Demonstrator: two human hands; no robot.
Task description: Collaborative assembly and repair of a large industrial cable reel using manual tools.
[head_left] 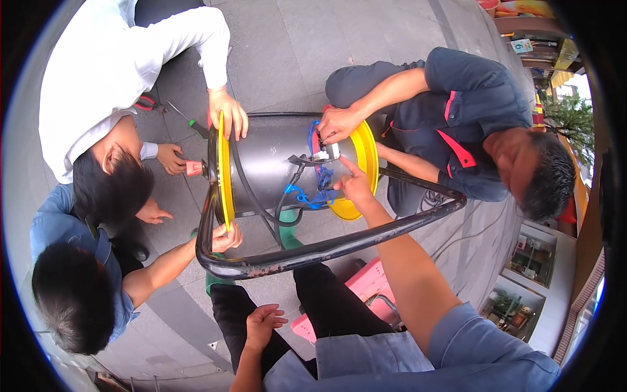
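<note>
Two co-workers' hands (228, 114) held the 9 o'clock end of the grey metal drum with yellow rims (274, 163), sat dead centre in a black tubular frame (313, 251). Wearer's left hand (264, 320) lay loosely curled on the thigh at 6 o'clock, empty. Right hand (356, 184), also empty, index finger out, poked the blue wiring (313, 196) at the 3 o'clock end. Looked like wiring-check stage; next bit probably needs careful fingertips.

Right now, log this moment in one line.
right hand: index finger pointing at blue cables on grey drum with yellow rims | left hand: resting on thigh

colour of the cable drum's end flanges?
Yellow flanges on a dark grey drum; seen clearly in the head view.
</note>
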